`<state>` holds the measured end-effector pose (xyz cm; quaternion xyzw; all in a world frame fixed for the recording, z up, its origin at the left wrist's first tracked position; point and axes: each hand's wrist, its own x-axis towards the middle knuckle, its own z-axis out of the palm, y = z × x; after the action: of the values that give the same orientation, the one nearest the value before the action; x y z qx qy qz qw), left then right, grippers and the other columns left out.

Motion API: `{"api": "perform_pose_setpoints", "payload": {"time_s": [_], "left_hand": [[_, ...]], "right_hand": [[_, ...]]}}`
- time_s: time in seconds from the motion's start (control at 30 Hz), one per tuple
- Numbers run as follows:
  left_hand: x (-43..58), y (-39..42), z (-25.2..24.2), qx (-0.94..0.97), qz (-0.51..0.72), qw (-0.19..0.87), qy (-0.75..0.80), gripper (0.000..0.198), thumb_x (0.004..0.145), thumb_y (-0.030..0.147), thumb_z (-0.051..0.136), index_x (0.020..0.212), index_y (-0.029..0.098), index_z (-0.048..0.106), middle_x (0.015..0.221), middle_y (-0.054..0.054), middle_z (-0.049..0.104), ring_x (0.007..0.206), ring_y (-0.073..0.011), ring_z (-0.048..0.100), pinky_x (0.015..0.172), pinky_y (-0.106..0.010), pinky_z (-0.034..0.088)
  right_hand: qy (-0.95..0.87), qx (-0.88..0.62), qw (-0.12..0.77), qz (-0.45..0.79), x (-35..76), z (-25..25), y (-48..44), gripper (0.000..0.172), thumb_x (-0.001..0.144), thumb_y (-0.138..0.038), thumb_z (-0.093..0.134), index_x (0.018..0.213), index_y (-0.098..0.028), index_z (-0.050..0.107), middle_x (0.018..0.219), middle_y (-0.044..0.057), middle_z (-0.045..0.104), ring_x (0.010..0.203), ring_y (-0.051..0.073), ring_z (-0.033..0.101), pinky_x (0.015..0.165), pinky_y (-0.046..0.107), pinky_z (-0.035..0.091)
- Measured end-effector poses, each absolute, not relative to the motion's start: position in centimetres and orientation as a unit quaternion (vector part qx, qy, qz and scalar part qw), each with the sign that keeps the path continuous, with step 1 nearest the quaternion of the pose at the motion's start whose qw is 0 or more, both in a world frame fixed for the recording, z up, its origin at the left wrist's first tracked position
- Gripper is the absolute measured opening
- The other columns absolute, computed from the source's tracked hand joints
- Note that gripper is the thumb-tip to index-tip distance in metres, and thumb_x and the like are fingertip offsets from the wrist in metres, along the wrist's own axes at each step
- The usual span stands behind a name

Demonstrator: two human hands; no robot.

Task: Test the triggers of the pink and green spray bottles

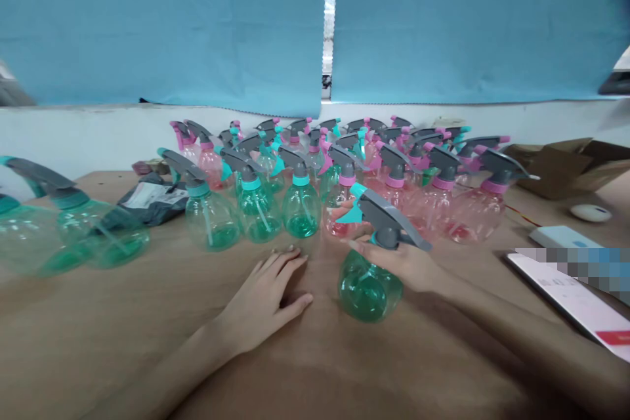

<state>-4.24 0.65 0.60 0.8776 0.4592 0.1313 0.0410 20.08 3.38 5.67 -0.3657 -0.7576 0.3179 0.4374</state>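
My right hand is closed round the neck of a green spray bottle, just under its grey and teal trigger head. The bottle leans a little; whether its base touches the table I cannot tell. Palm down on the wooden table, my left hand lies with its fingers stretched out, holding nothing. Ahead of it stand a green spray bottle with a teal collar and, farther right, a pink one with a pink collar. Part of the pink bottles behind is hidden by my right hand and its bottle.
Several more green and pink spray bottles fill the back. Two green bottles stand at far left, near a dark plastic package. On the right are a phone, a white box, a mouse and an opened cardboard box.
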Motion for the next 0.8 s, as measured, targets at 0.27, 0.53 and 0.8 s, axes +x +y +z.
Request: {"api": "perform_pose_setpoints", "payload": {"time_s": [0.27, 0.53, 0.8], "left_hand": [[-4.38, 0.74, 0.48, 0.879, 0.135, 0.04, 0.455, 0.05, 0.089, 0.046, 0.048, 0.131, 0.021, 0.039, 0.137, -0.009, 0.042, 0.126, -0.0259, 0.036, 0.103, -0.043, 0.029], [-4.3, 0.66, 0.59, 0.879, 0.135, 0.043, 0.455, 0.049, 0.09, 0.046, 0.047, 0.131, 0.022, 0.038, 0.137, -0.009, 0.041, 0.125, -0.0264, 0.037, 0.102, -0.044, 0.028], [-4.37, 0.69, 0.57, 0.881, 0.119, 0.036, 0.457, 0.048, 0.09, 0.045, 0.047, 0.13, 0.022, 0.04, 0.137, -0.009, 0.041, 0.126, -0.0262, 0.036, 0.102, -0.044, 0.029]], "right_hand": [[-0.74, -0.383, 0.432, 0.345, 19.93, 5.78, 3.28, 0.014, 0.076, -0.037, 0.056, 0.08, -0.023, 0.057, 0.075, 0.0, 0.06, 0.063, 0.013, 0.055, 0.06, 0.028, 0.05], [-0.747, -0.366, 0.436, 0.344, 19.97, 5.84, 3.37, 0.011, 0.075, -0.033, 0.056, 0.08, -0.022, 0.058, 0.079, -0.001, 0.061, 0.062, 0.012, 0.054, 0.06, 0.028, 0.049], [-0.748, -0.372, 0.441, 0.328, 19.89, 5.93, 3.27, 0.024, 0.076, -0.036, 0.056, 0.097, -0.024, 0.06, 0.076, 0.0, 0.062, 0.063, 0.014, 0.056, 0.061, 0.03, 0.051]]}}
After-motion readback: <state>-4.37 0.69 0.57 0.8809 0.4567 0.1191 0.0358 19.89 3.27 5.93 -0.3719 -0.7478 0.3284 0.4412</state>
